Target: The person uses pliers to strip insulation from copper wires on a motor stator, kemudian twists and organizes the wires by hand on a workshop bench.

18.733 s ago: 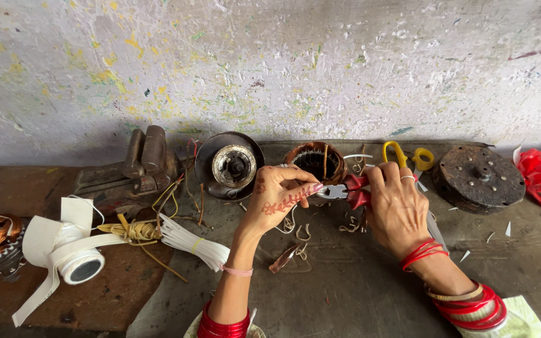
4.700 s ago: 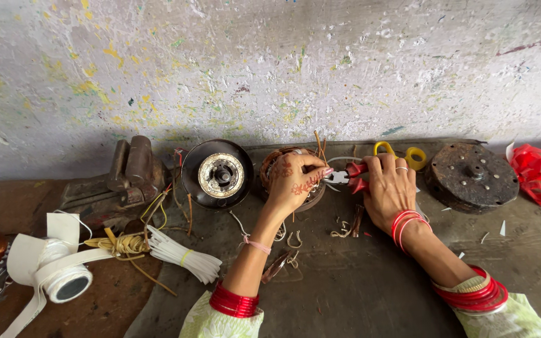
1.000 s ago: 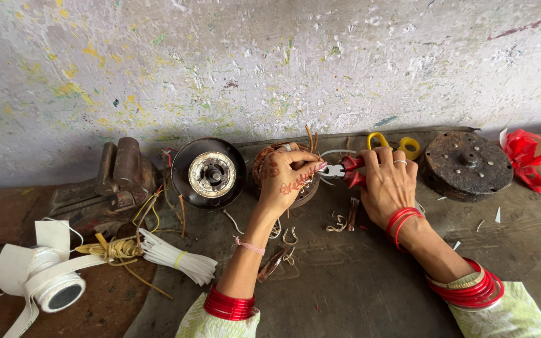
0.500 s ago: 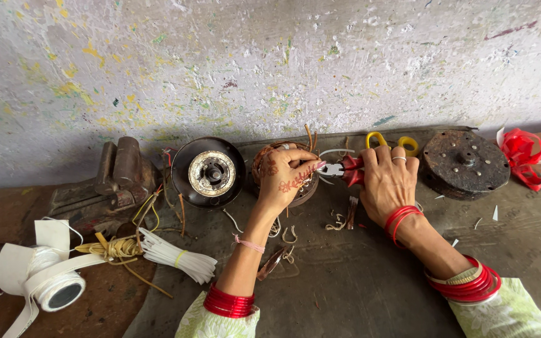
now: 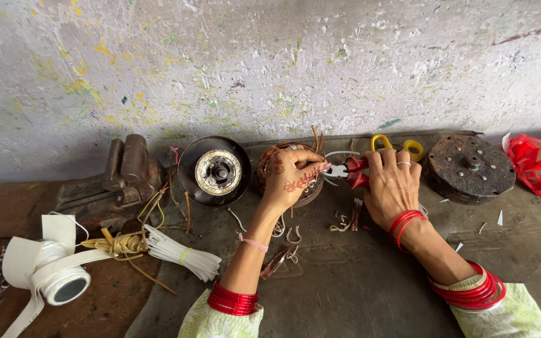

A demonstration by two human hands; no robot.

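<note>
My left hand [image 5: 288, 180] rests on a round copper-wound motor coil [image 5: 267, 164] at the back of the work surface, fingertips pinching a thin wire at its right side. My right hand [image 5: 391, 185] grips red-handled pliers [image 5: 347, 171], whose metal jaws point left and meet the wire at my left fingertips. Copper wire ends stick up behind the coil. Both wrists wear red bangles.
A black round motor part [image 5: 215, 171] sits left of the coil, a bench vise [image 5: 115, 181] further left. A rusty disc [image 5: 469, 169], yellow-handled scissors [image 5: 396, 146] and red ribbon [image 5: 531, 163] lie right. White tape roll [image 5: 52, 273], white sleeves [image 5: 181, 254] and wire scraps [image 5: 344, 221] lie nearer me.
Both hands stay at the coil with the pliers; my left fingers have shifted slightly toward the pliers' jaws. The view has barely moved.
</note>
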